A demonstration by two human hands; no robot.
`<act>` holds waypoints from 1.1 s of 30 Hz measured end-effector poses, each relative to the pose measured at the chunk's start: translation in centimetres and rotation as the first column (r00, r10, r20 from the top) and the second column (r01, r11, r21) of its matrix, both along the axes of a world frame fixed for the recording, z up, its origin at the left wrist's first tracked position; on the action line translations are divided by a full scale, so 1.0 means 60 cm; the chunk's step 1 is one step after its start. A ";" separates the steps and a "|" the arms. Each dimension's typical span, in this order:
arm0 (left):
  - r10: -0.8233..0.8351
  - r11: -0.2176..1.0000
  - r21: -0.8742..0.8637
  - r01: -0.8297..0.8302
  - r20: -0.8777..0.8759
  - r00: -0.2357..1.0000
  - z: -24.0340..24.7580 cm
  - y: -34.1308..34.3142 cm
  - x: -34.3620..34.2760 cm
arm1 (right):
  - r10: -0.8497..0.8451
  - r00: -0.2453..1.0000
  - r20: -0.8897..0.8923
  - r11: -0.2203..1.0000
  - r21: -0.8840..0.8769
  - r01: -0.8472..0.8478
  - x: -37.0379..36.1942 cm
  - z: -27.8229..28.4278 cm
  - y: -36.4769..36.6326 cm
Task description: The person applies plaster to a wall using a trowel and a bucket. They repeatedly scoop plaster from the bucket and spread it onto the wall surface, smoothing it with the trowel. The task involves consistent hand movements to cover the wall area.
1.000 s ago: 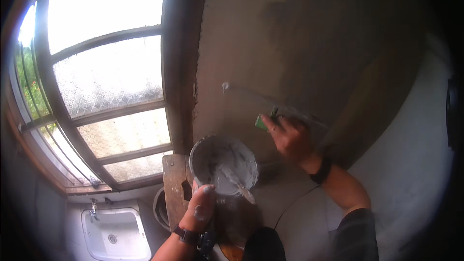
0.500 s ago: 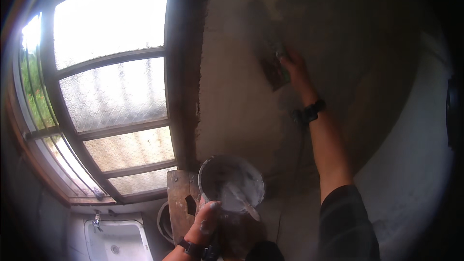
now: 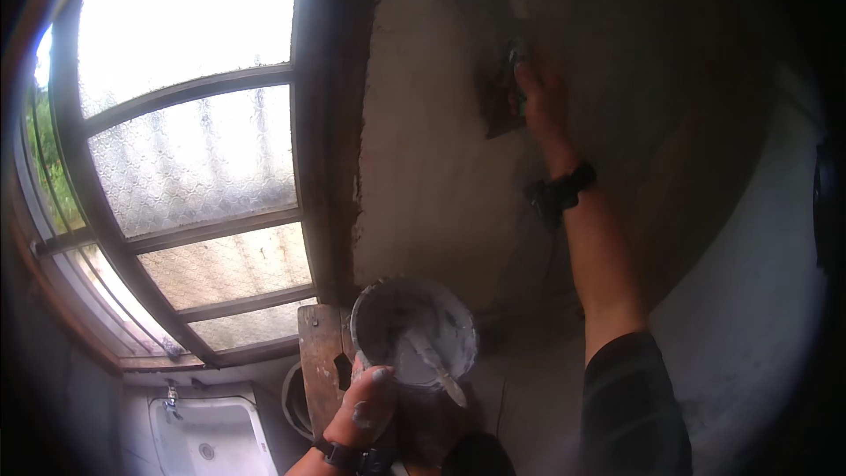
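High against the dim wall, my right hand is closed around the handle of a plastering trowel. The trowel's dark blade lies along the wall surface, though shadow hides its exact edges. Low in front of me, my left hand grips the near-left rim of a round bucket, thumb over the edge. Wet pale grey plaster coats its inside. A putty-smeared stirring tool leans in the bucket, its handle end over the near-right rim. White smears mark my left hand.
A frosted-glass window with a dark frame fills the left side. Below it is a white sink with a tap. A worn wooden board stands left of the bucket. To the right, a pale surface curves away.
My right hand and the trowel have moved slightly up the wall, and the blade sits a little more upright. The whole view has shifted somewhat; my left hand keeps its grip on the bucket.
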State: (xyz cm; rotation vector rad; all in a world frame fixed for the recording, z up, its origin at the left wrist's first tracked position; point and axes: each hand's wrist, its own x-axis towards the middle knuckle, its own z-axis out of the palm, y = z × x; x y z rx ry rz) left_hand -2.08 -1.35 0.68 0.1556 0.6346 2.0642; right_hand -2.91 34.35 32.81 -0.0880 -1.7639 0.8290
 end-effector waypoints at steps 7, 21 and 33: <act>-0.017 0.998 0.063 0.015 0.035 0.999 0.010 -0.017 -0.007 | 0.128 0.991 0.030 0.991 -0.053 -0.126 0.046 -0.110 0.035; -0.103 0.994 0.039 0.101 0.039 0.994 0.011 -0.035 -0.023 | -0.109 0.994 0.010 0.993 0.041 0.108 0.224 0.022 0.082; -0.004 1.000 -0.004 0.004 -0.038 0.999 -0.020 -0.013 -0.042 | 0.163 0.985 -0.053 0.971 0.186 -0.151 -0.001 0.092 0.049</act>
